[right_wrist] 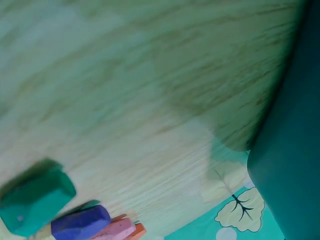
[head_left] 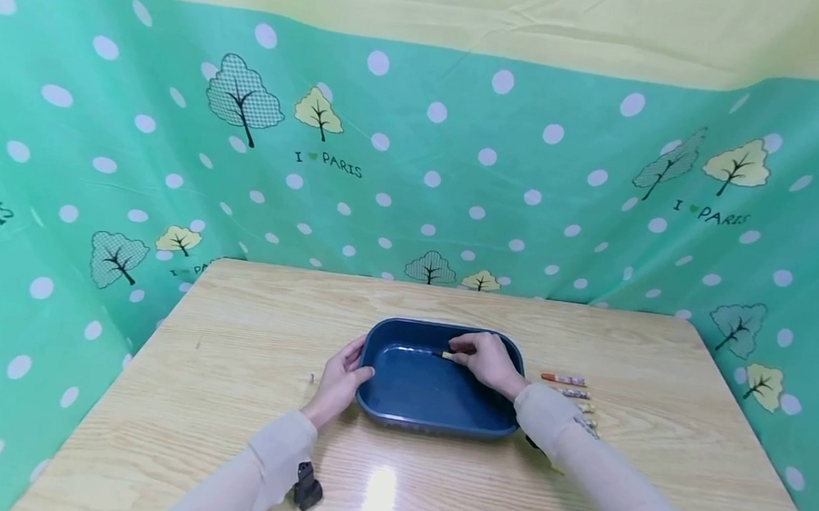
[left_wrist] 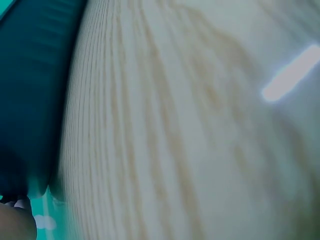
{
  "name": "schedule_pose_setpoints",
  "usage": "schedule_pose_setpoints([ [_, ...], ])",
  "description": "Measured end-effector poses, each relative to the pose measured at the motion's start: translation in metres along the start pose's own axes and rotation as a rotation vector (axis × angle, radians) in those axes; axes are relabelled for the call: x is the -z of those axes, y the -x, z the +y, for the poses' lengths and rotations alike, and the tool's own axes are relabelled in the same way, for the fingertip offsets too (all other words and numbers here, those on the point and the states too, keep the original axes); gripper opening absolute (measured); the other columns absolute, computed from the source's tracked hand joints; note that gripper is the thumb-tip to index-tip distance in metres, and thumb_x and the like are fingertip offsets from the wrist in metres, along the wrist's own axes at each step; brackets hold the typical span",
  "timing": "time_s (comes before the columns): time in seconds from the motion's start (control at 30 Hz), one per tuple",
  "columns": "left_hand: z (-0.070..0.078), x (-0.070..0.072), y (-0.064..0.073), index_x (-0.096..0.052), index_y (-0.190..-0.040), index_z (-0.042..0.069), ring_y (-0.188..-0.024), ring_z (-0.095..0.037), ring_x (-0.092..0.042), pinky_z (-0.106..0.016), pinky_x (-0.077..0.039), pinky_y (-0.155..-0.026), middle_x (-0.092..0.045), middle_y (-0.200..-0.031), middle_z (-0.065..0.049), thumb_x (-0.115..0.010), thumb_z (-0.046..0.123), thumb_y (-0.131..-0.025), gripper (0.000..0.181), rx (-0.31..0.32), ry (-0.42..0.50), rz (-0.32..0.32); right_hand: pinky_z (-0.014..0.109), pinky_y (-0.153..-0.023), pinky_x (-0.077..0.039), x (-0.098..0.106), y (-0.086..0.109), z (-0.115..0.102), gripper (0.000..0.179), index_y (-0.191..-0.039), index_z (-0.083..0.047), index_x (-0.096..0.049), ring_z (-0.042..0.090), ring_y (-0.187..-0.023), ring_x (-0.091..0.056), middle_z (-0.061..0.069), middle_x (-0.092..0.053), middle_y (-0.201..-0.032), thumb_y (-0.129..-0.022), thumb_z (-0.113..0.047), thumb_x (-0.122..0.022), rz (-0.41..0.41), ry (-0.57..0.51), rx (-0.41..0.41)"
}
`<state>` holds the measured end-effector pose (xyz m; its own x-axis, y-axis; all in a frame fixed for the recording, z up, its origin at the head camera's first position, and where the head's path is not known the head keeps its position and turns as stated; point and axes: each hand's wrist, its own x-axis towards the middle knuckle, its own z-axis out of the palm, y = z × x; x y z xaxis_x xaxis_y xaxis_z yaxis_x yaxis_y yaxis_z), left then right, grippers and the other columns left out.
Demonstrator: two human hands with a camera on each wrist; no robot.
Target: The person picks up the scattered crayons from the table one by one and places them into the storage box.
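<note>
A dark blue rectangular basin (head_left: pixel 433 389) stands on the wooden table. At its left end, my left hand (head_left: pixel 338 380) grips the wall, thumb over the rim and fingers along the outside. My right hand (head_left: pixel 489 364) reaches over the right side into the basin. Between its thumb and fingers it pinches a crayon (head_left: pixel 446 355) with a dark tip and a yellowish wrapper, close to the basin's far wall. In the left wrist view, a bit of the left hand (left_wrist: pixel 17 220) shows beside the basin's outer wall (left_wrist: pixel 35 90).
Right of the basin several crayons lie in a row, an orange one (head_left: pixel 564 379) farthest back; my right sleeve (head_left: pixel 583 453) hides part of them. The right wrist view shows ends of a green crayon (right_wrist: pixel 39 202) and a blue crayon (right_wrist: pixel 81 223). A patterned curtain (head_left: pixel 418 166) hangs behind the table.
</note>
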<state>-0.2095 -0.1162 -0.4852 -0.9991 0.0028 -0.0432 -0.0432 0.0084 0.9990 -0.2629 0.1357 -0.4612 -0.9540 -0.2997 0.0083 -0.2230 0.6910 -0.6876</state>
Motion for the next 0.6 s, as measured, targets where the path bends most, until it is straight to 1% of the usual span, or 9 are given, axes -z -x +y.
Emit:
schedule_pose_setpoints([
  [0.1,-0.0005,-0.0013,0.0000,-0.034,-0.138,-0.002,-0.131,-0.035,-0.035,-0.041,-0.034,-0.107,-0.036,-0.141,-0.025,-0.050,-0.009,-0.080,0.061,0.010,0.005,-0.002,0.033,-0.080,-0.056,0.0004,0.0009,0.0015,0.027,-0.110,-0.007,-0.067,0.018,-0.095,-0.064,0.006,-0.068,-0.104,-0.083,-0.008,-0.064,0.006,0.000,0.005],
  [0.13,0.0037,-0.0019,0.0024,-0.034,-0.138,-0.003,-0.131,-0.036,-0.034,-0.042,-0.034,-0.107,-0.035,-0.141,-0.026,-0.050,-0.009,-0.080,0.061,0.016,0.003,-0.003,0.033,-0.080,-0.056,0.0003,0.0014,0.0017,0.027,-0.110,-0.007,-0.067,0.018,-0.094,-0.064,0.006,-0.068,-0.104,-0.083,-0.008,-0.064,0.005,-0.006,0.002],
  [0.3,0.0043,-0.0025,0.0052,-0.033,-0.139,-0.003,-0.132,-0.036,-0.033,-0.042,-0.033,-0.107,-0.034,-0.142,-0.025,-0.050,-0.009,-0.080,0.061,0.022,-0.003,-0.004,0.031,-0.077,-0.057,-0.0006,0.0022,0.0021,0.027,-0.110,-0.007,-0.066,0.017,-0.092,-0.064,0.005,-0.068,-0.102,-0.084,-0.009,-0.064,0.010,-0.064,-0.028],
  [0.33,0.0045,-0.0023,0.0050,-0.033,-0.139,-0.003,-0.132,-0.036,-0.033,-0.042,-0.033,-0.107,-0.034,-0.142,-0.025,-0.050,-0.009,-0.080,0.061,0.022,-0.006,-0.003,0.030,-0.076,-0.057,-0.0006,0.0014,0.0023,0.027,-0.110,-0.008,-0.067,0.017,-0.092,-0.065,0.005,-0.069,-0.102,-0.084,-0.009,-0.063,0.014,-0.076,-0.028],
  [0.37,0.0010,-0.0014,0.0027,-0.033,-0.139,-0.002,-0.132,-0.035,-0.033,-0.042,-0.033,-0.107,-0.034,-0.142,-0.024,-0.050,-0.009,-0.080,0.061,0.014,-0.006,-0.002,0.029,-0.076,-0.057,-0.0005,0.0006,0.0020,0.026,-0.110,-0.008,-0.067,0.016,-0.092,-0.065,0.004,-0.068,-0.102,-0.084,-0.009,-0.063,0.018,-0.085,-0.026],
  [0.5,0.0026,-0.0004,0.0011,-0.034,-0.139,-0.001,-0.132,-0.035,-0.033,-0.042,-0.033,-0.107,-0.034,-0.143,-0.024,-0.050,-0.009,-0.080,0.061,0.016,-0.009,0.006,0.028,-0.074,-0.057,0.0010,-0.0013,0.0009,0.026,-0.111,-0.009,-0.066,0.015,-0.091,-0.065,0.004,-0.068,-0.103,-0.085,-0.010,-0.062,0.017,-0.102,-0.018],
  [0.6,0.0027,-0.0010,0.0012,-0.034,-0.138,-0.002,-0.132,-0.035,-0.034,-0.041,-0.033,-0.108,-0.035,-0.142,-0.024,-0.050,-0.009,-0.079,0.061,0.023,-0.006,0.008,0.027,-0.073,-0.057,0.0024,0.0001,-0.0004,0.025,-0.111,-0.010,-0.066,0.015,-0.091,-0.065,0.004,-0.068,-0.104,-0.086,-0.010,-0.061,0.009,-0.141,-0.029],
])
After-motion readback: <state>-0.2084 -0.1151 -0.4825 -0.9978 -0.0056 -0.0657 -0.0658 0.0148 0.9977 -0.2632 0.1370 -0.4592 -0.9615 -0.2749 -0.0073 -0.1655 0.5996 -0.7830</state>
